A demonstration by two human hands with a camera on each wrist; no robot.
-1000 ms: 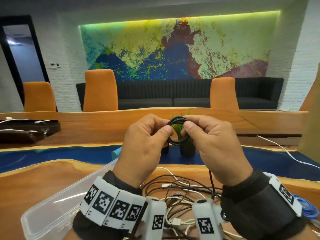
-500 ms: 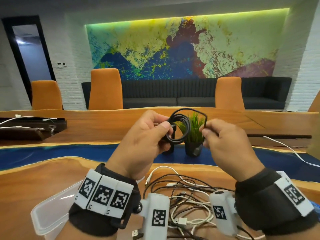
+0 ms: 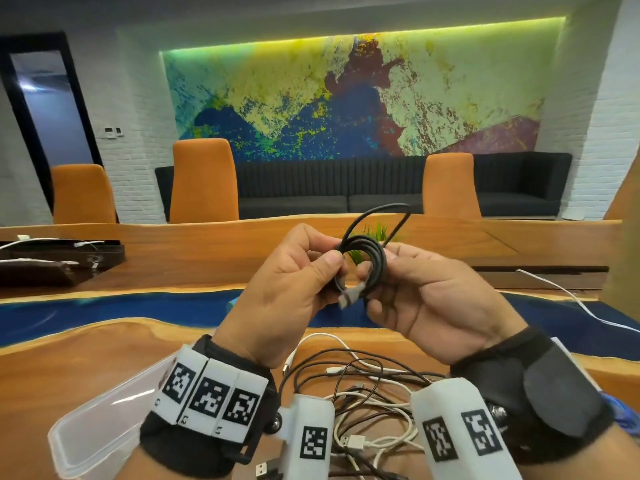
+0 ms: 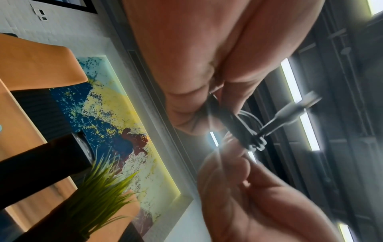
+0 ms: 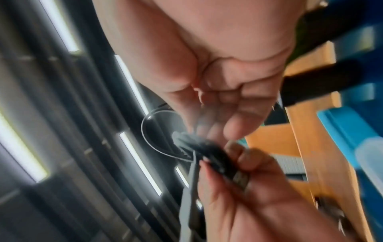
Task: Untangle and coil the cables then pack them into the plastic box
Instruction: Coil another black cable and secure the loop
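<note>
A small black cable coil (image 3: 375, 252) is held up in front of me, above the table. My left hand (image 3: 311, 271) pinches its left side between thumb and fingers. My right hand (image 3: 398, 271) grips the right side, and a loose loop of the same cable arcs above the coil. The cable's grey plug (image 3: 349, 296) hangs at the coil's lower edge, between my hands. Seen from the left wrist, the coil (image 4: 246, 134) and plug (image 4: 294, 109) stick out past my fingers. A tangle of black and white cables (image 3: 360, 400) lies on the table below my wrists. The clear plastic box (image 3: 100, 431) sits at the lower left.
The wooden table has a blue resin strip (image 3: 104, 313) across it. A small potted plant (image 3: 377, 233) stands behind my hands. A white cable (image 3: 568, 299) trails at the right, a blue cable (image 3: 620, 414) lies by my right wrist, and dark cases (image 3: 59, 261) sit far left.
My right hand has carried a further turn of cable over the coil, leaving a loose loop above it. The grey plug now hangs at the coil's bottom. Both hands shifted slightly rightwards.
</note>
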